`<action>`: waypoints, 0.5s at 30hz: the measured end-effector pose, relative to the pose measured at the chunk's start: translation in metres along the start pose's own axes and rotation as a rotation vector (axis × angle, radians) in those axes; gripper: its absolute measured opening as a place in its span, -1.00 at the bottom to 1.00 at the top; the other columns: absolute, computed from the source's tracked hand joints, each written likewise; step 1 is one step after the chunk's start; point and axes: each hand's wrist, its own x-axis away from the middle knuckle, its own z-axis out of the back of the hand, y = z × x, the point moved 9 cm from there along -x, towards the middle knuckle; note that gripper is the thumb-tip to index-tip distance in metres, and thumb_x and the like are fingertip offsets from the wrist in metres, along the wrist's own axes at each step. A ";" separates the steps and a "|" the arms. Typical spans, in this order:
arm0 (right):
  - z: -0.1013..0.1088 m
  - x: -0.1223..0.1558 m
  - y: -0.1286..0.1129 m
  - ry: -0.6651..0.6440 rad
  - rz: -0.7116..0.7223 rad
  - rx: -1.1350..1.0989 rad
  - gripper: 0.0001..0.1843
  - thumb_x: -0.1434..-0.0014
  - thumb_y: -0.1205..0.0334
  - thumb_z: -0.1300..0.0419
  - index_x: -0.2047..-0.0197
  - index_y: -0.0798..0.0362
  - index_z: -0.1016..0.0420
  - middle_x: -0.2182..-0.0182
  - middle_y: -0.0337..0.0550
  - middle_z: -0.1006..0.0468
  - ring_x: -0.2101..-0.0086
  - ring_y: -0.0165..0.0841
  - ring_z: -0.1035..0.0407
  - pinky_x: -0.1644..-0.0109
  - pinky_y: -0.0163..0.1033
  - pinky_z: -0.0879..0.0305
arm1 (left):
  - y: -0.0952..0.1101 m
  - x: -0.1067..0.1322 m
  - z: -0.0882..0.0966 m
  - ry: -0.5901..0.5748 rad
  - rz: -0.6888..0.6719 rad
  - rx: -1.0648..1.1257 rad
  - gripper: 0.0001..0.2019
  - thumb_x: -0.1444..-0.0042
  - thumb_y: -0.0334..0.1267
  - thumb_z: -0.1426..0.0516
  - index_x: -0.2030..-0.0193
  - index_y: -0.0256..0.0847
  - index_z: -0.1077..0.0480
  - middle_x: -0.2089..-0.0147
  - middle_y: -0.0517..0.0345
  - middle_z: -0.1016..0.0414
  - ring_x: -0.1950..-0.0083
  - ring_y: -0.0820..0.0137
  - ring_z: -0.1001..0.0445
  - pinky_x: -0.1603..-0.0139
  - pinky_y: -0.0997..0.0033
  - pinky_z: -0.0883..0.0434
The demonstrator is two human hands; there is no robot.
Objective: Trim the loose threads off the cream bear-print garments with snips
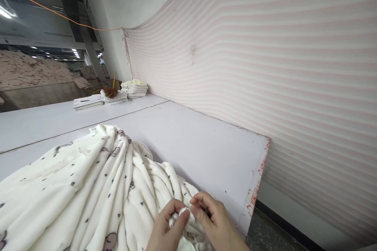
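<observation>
A large piece of white fabric (88, 188) with small dark marks and purplish printed figures lies in long folds over the near left of the table. At its right end, my left hand (171, 223) pinches a bunched bit of the white fabric between thumb and fingers. Close beside it, my right hand (210, 217) has its thumb and fingertips pressed together at the same bunched edge. Whatever is between the right fingertips is too small to make out. The lower part of the bunch is partly hidden behind both hands.
The pale table (200, 133) ends at a worn right edge with red print. A pink-striped cloth (265, 66) hangs along the wall. Folded stacks (134, 89), a brown brush-like thing (110, 92) and a flat white pile (88, 102) stand at the back. An orange cord (59, 13) runs overhead.
</observation>
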 end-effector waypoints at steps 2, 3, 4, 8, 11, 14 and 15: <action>0.001 0.003 0.000 -0.028 -0.014 -0.010 -0.84 -0.20 0.10 -0.15 0.25 0.02 -0.41 0.43 -0.26 -0.49 0.38 -0.36 -0.38 0.32 -0.37 -0.25 | 0.002 0.001 0.000 -0.006 -0.003 -0.018 -0.60 -0.10 0.13 -0.10 0.38 -0.22 -0.38 0.46 0.25 -0.31 0.37 0.39 -0.26 0.31 0.46 -0.26; 0.002 0.003 0.000 -0.030 -0.023 0.009 -0.87 -0.19 0.14 -0.16 0.27 0.02 -0.41 0.43 -0.27 -0.48 0.38 -0.36 -0.37 0.30 -0.37 -0.24 | 0.003 0.002 -0.001 -0.013 0.001 -0.032 -0.59 -0.10 0.14 -0.09 0.39 -0.22 -0.39 0.47 0.25 -0.31 0.37 0.38 -0.25 0.30 0.46 -0.25; 0.003 0.004 0.000 -0.028 -0.029 0.038 -0.89 -0.20 0.18 -0.14 0.30 0.02 -0.40 0.44 -0.29 -0.47 0.38 -0.38 -0.35 0.31 -0.37 -0.23 | 0.005 0.002 -0.001 -0.019 0.009 -0.046 -0.58 -0.10 0.15 -0.08 0.41 -0.22 -0.39 0.47 0.25 -0.29 0.37 0.38 -0.24 0.30 0.46 -0.24; 0.006 0.004 -0.003 -0.028 -0.039 0.082 -0.84 -0.26 0.21 -0.08 0.36 0.03 -0.35 0.48 -0.33 -0.39 0.42 -0.41 -0.29 0.35 -0.38 -0.19 | 0.010 0.005 -0.001 -0.031 0.047 -0.033 -0.55 -0.09 0.17 -0.07 0.48 -0.23 -0.37 0.52 0.27 -0.21 0.39 0.38 -0.19 0.31 0.47 -0.21; 0.011 0.009 -0.012 -0.014 0.022 0.118 -0.93 -0.22 0.25 -0.10 0.30 0.02 -0.36 0.36 -0.25 -0.42 0.33 -0.36 -0.36 0.28 -0.34 -0.26 | 0.010 0.006 0.000 -0.037 0.079 0.025 -0.54 -0.08 0.18 -0.08 0.48 -0.23 -0.36 0.51 0.26 -0.23 0.38 0.37 -0.19 0.30 0.44 -0.23; 0.011 0.018 -0.020 -0.050 0.098 0.244 -0.84 -0.15 0.30 -0.15 0.16 -0.01 -0.42 0.23 -0.19 -0.41 0.30 -0.34 -0.41 0.32 -0.34 -0.29 | 0.010 0.007 0.000 -0.031 0.105 0.067 -0.56 -0.09 0.16 -0.09 0.45 -0.23 -0.39 0.47 0.22 -0.30 0.33 0.33 -0.25 0.24 0.41 -0.26; 0.009 0.022 -0.021 -0.068 0.117 0.316 -0.77 -0.15 0.30 -0.15 0.09 -0.03 -0.42 0.21 -0.19 -0.42 0.30 -0.33 -0.42 0.33 -0.34 -0.29 | 0.011 0.008 0.000 -0.022 0.111 0.078 -0.57 -0.08 0.15 -0.10 0.44 -0.23 -0.40 0.45 0.22 -0.33 0.31 0.32 -0.27 0.22 0.41 -0.27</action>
